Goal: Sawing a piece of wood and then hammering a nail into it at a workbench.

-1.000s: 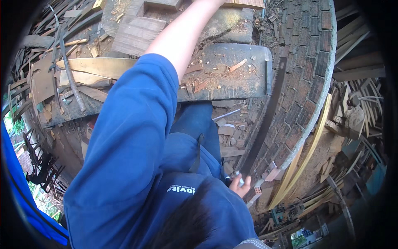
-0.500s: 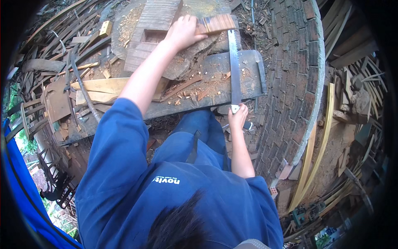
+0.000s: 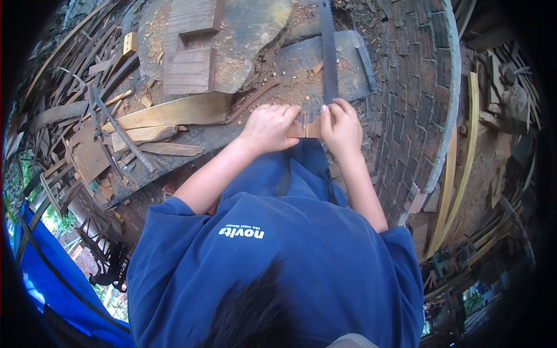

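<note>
In front of my lap, a short brown wood block [image 3: 313,125] with dark marks and a thin straight line across it is held between my hands. My left hand [image 3: 268,129] is closed around its left end. My right hand [image 3: 343,129] is closed at the block's right end, its thumb and fingers against the wood. From that same hand a handsaw [image 3: 329,58] points away from me, its long toothed blade tilted slightly left; its handle is hidden by the fingers. Beyond the hands, a thick notched wooden piece [image 3: 188,69] rests on a large stump slab [image 3: 246,43] dusted with sawdust.
A dark worn board [image 3: 351,66] with chips extends under the saw. Pale wood offcuts [image 3: 174,112] and a bent stick [image 3: 119,124] lie at the left. A brick wall [image 3: 415,98] curves along the right, with long yellowish strips [image 3: 464,168] beyond it.
The wood block has come from beside the notched piece back toward my lap in my left hand. My right hand has risen with the saw and met the block.
</note>
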The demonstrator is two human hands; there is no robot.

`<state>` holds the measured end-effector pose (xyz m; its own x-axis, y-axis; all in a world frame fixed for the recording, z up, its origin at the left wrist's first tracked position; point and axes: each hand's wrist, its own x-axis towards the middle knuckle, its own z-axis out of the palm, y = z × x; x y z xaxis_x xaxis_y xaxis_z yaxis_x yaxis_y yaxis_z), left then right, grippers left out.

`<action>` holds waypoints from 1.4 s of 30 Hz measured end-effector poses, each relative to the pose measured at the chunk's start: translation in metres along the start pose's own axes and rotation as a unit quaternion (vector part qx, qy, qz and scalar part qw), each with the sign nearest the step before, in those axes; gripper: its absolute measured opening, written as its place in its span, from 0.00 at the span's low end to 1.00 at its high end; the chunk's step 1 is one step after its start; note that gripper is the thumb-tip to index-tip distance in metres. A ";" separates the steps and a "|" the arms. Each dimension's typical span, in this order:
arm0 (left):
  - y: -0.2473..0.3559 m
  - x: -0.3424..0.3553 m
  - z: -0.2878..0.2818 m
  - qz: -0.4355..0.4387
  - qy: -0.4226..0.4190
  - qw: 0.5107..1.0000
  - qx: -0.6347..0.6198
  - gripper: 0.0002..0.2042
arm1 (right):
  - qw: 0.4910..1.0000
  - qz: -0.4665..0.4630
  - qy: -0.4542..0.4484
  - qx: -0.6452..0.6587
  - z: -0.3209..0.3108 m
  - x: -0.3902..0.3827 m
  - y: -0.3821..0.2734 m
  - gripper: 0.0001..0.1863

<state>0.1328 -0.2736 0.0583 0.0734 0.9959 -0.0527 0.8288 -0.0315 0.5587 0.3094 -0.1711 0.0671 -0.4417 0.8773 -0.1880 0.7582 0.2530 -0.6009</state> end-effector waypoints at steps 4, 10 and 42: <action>0.002 -0.017 0.016 -0.019 -0.018 0.999 -0.033 0.28 | 0.999 -0.003 0.001 0.047 0.023 -0.013 0.017 0.17; -0.007 -0.023 0.023 0.010 0.007 0.998 -0.069 0.25 | 0.985 0.005 0.015 0.169 0.030 -0.029 0.033 0.16; 0.017 0.027 0.094 -0.016 -0.304 0.952 -0.040 0.27 | 0.978 0.182 -0.102 -0.026 0.043 -0.033 0.108 0.22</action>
<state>0.2011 -0.2557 -0.0116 0.3761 0.7623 -0.5268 0.7926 0.0298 0.6090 0.3855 -0.1900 -0.0249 -0.2202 0.8153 -0.5355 0.9042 -0.0352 -0.4256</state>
